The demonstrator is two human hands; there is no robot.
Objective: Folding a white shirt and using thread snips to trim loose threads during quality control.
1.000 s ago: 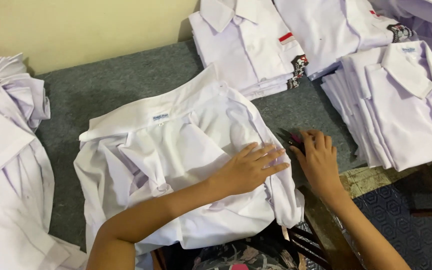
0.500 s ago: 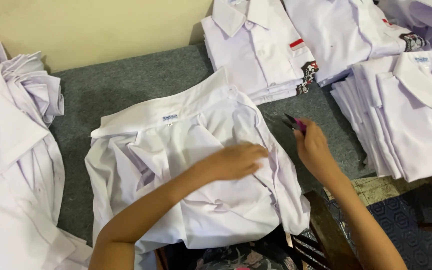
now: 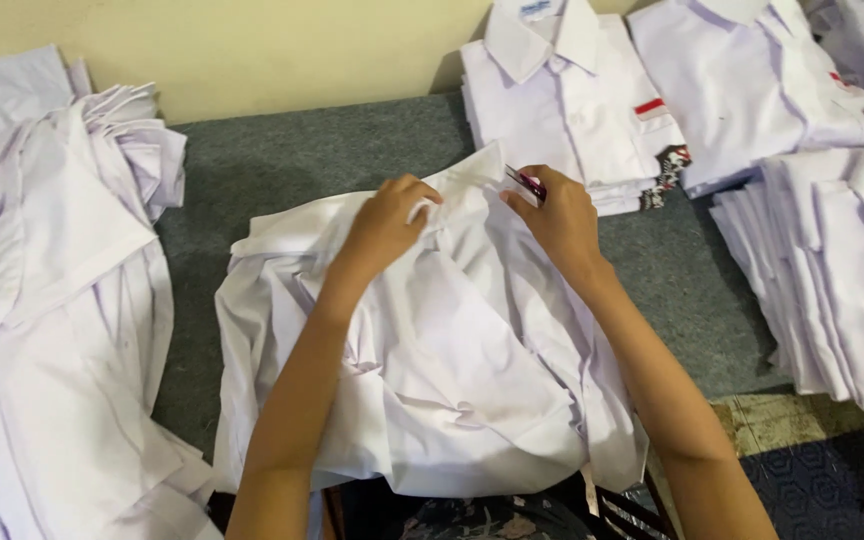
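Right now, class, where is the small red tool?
In the head view, the red tool sits pinched in the right hand, over the white shirt, just left of the folded shirt stack.

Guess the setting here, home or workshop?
Likely a small garment finishing workshop: folded white collared shirts in stacks, a loose heap of white shirts on grey carpet, and the right hand holding a small pink-handled cutter over an open white shirt.
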